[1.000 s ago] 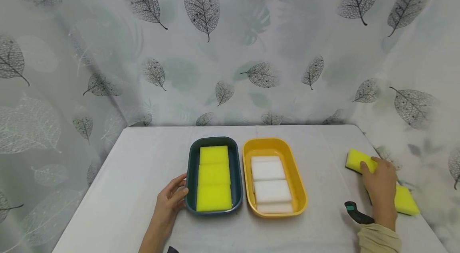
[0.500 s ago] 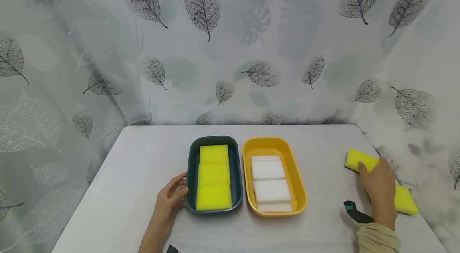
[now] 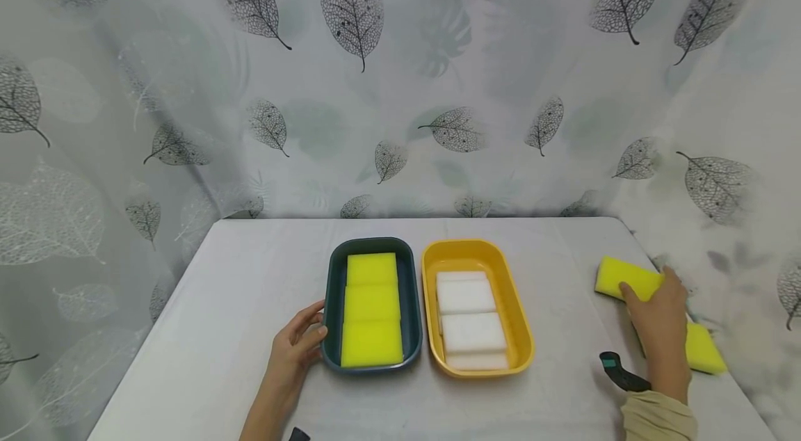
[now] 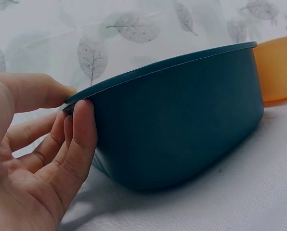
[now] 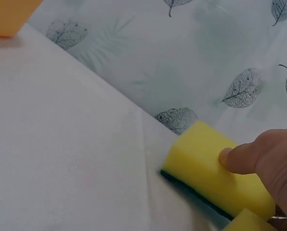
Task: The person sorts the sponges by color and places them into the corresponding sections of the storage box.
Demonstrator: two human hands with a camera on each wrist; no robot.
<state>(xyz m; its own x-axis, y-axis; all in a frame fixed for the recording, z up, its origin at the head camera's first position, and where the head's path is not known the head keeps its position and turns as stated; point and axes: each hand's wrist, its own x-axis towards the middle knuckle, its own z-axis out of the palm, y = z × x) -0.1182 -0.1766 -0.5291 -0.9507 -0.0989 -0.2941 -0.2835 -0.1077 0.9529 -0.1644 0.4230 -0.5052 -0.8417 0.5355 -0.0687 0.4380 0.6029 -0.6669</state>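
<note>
In the head view my left hand is at the left side of a dark teal plastic tub. The left wrist view has the thumb on top of the tub's rim and fingers curled below it, pinching it. Several yellow sponges lie in a row inside. At the far right, my right hand grips a yellow sponge with a dark green scouring layer underneath, the thumb pressed on its yellow side. Beneath that hand lies another yellow sponge, partly covered by the wrist.
Right of the teal tub stands a yellow tub holding several white sponge blocks. Both tubs stand on a white-covered table. A leaf-patterned curtain hangs behind and along both sides, close to the right-hand sponges.
The sponge in my right hand has shifted slightly to the left and back, showing more of its yellow face. My left hand and both tubs have stayed in place.
</note>
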